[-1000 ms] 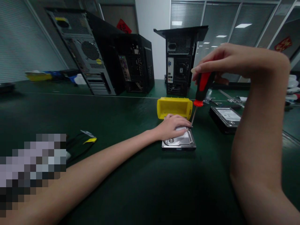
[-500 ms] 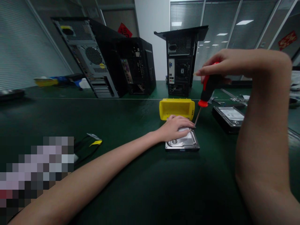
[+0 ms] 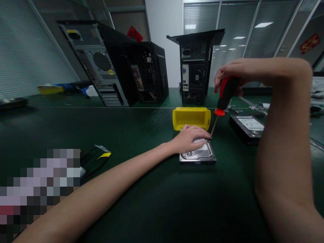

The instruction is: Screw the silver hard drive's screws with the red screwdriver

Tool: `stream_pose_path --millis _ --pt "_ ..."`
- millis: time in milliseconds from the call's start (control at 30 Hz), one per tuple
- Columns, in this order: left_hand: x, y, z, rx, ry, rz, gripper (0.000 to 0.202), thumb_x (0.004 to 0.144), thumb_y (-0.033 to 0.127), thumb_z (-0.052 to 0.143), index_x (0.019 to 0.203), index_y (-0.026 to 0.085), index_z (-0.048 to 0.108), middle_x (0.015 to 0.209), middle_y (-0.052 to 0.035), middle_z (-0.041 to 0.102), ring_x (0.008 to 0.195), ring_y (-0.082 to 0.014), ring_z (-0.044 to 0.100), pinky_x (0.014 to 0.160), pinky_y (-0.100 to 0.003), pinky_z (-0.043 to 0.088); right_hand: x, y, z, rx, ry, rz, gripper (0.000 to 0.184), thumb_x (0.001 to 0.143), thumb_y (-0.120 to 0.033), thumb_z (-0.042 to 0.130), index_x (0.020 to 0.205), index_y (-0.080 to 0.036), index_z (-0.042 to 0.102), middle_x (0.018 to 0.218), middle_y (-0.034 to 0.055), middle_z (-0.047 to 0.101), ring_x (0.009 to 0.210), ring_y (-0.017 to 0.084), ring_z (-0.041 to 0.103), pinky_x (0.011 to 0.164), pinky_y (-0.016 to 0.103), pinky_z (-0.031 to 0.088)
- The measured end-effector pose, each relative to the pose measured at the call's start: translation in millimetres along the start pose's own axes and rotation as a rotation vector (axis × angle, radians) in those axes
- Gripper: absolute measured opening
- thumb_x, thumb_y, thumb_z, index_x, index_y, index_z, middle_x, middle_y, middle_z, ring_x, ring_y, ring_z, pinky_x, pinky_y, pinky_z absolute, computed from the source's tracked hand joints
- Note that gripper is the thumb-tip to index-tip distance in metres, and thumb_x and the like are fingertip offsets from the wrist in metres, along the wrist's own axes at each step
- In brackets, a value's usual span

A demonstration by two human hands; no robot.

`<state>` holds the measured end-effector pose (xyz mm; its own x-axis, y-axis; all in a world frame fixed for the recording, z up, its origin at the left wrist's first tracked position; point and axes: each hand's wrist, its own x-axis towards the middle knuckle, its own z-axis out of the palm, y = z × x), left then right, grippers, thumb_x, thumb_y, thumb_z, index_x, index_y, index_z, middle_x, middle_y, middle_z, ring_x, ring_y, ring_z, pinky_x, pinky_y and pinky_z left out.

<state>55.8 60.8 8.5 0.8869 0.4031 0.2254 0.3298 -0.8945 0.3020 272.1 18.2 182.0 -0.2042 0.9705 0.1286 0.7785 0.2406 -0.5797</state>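
One hard drive on counter, yellow bin at its 12 o'clock, left hand laid flat atop. Right hand grips screwdriver, tip at drive's 2 o'clock; its slant could cause slipping onto left hand.

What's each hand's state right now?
Left hand: open, resting on the hard drive.
Right hand: closed around the handle of the red-and-black screwdriver.

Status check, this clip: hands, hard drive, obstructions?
Left hand resting on hard drive. Right hand gripping red-and-black screwdriver, tip at drive's far right corner. Yellow bin just behind drive; nothing visibly blocking screwdriver.
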Motion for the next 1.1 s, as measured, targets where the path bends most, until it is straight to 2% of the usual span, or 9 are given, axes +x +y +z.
stream_pose_path --millis 100,167,367,533,733,800,867,1000,1100 --pt "-0.4 0.3 -0.1 0.006 0.005 0.0 0.033 0.093 0.036 0.045 0.12 0.027 0.061 0.132 -0.0005 0.061 0.126 -0.0232 0.049 0.097 -0.041 0.029 4.5 6.6 -2.3 -0.007 -0.045 -0.097 0.03 0.094 -0.037 0.042 0.099 -0.019 0.066 0.101 0.0059 0.067 0.084 0.017 0.066 0.057 0.024 0.049" --pt "-0.5 0.6 -0.3 0.01 0.004 -0.005 0.032 0.093 0.036 0.045 0.12 0.028 0.061 0.132 -0.0003 0.061 0.125 -0.0232 0.049 0.097 -0.041 0.029 6.0 8.6 -3.1 -0.016 -0.076 -0.127 0.033 0.094 -0.04 0.042 0.102 -0.019 0.065 0.099 0.0059 0.068 0.082 0.017 0.066 0.054 0.023 0.049" --pt "-0.5 0.9 0.2 0.006 0.002 -0.009 0.032 0.093 0.035 0.044 0.12 0.028 0.061 0.132 0.0005 0.06 0.125 -0.0227 0.049 0.098 -0.041 0.029 1.1 0.5 0.2 -0.08 -0.034 -0.068 0.038 0.091 -0.047 0.047 0.103 -0.017 0.068 0.083 0.0063 0.067 0.057 0.009 0.056 0.045 0.018 0.042" --pt "-0.2 0.6 0.0 0.007 0.005 0.0 0.033 0.093 0.036 0.044 0.12 0.027 0.061 0.132 -0.0008 0.061 0.125 -0.0233 0.049 0.098 -0.042 0.029 6.2 0.3 -0.9 -0.129 -0.074 -0.079 0.065 0.08 -0.072 0.046 0.103 -0.016 0.069 0.069 0.004 0.06 0.051 0.006 0.048 0.044 0.019 0.035" --pt "0.4 1.2 -0.1 -0.006 0.002 -0.007 0.034 0.093 0.037 0.044 0.121 0.029 0.062 0.131 -0.0007 0.061 0.124 -0.0247 0.049 0.098 -0.042 0.029 4.9 -2.3 -0.4 -0.123 -0.064 -0.047 0.072 0.079 -0.078 0.037 0.103 -0.017 0.067 0.069 0.0042 0.06 0.051 0.007 0.047 0.044 0.019 0.038" --pt "0.4 1.1 0.3 -0.005 0.008 -0.005 0.034 0.093 0.036 0.044 0.121 0.029 0.062 0.131 -0.0003 0.061 0.124 -0.0243 0.049 0.098 -0.042 0.029 1.5 -4.0 0.7 -0.073 -0.026 -0.028 0.068 0.086 -0.072 0.03 0.102 -0.018 0.067 0.074 0.0053 0.063 0.052 0.009 0.05 0.045 0.021 0.041" --pt "0.3 0.8 0.8 -0.001 0.014 -0.001 0.033 0.093 0.035 0.045 0.12 0.028 0.062 0.131 -0.0003 0.061 0.124 -0.0236 0.049 0.097 -0.042 0.029 -0.3 -4.2 1.1 -0.033 -0.003 -0.032 0.055 0.092 -0.057 0.029 0.103 -0.019 0.067 0.081 0.0055 0.065 0.056 0.01 0.054 0.047 0.022 0.044" --pt "0.1 0.4 0.8 0.007 0.012 -0.004 0.033 0.093 0.035 0.045 0.12 0.028 0.062 0.132 -0.0004 0.061 0.125 -0.0236 0.049 0.097 -0.041 0.03 3.1 -0.5 -0.3 -0.042 -0.018 -0.109 0.025 0.088 -0.036 0.047 0.096 -0.019 0.064 0.096 0.0047 0.065 0.069 0.011 0.06 0.054 0.021 0.048" --pt "0.1 0.9 0.2 0.008 0.004 -0.009 0.033 0.093 0.035 0.045 0.12 0.028 0.062 0.132 -0.0008 0.06 0.125 -0.0237 0.049 0.097 -0.041 0.03 5.8 1.3 -0.6 -0.04 -0.033 -0.151 0.02 0.089 -0.031 0.048 0.096 -0.02 0.062 0.095 0.0032 0.063 0.07 0.011 0.06 0.051 0.019 0.046"
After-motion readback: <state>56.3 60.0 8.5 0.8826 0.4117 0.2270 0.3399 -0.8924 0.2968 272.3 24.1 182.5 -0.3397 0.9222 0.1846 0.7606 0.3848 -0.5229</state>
